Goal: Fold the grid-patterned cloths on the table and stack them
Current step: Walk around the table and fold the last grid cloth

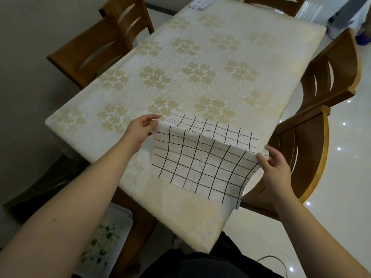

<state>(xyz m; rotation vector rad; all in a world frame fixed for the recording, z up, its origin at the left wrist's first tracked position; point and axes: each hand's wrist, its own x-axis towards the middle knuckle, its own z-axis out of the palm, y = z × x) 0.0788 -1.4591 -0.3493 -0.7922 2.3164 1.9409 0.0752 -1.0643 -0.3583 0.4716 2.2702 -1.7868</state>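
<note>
A white cloth with a black grid (200, 161) lies at the near right corner of the table (180, 63), with its near half lifted and doubled toward its far half. My left hand (140, 129) pinches the lifted edge's left corner. My right hand (275, 165) pinches the right corner, just past the table's right edge. The cloth's lower right corner hangs over the table edge. A second grid-patterned cloth (200, 2), folded, sits at the table's far end, partly cut off by the frame.
The table wears a cream cover with gold flower prints. Wooden chairs stand at the left (112, 39) and the right (313, 137), close to the cloth. A person's legs (345, 15) stand at the far right. A leaf-patterned box (104, 241) sits on the floor under the near left corner.
</note>
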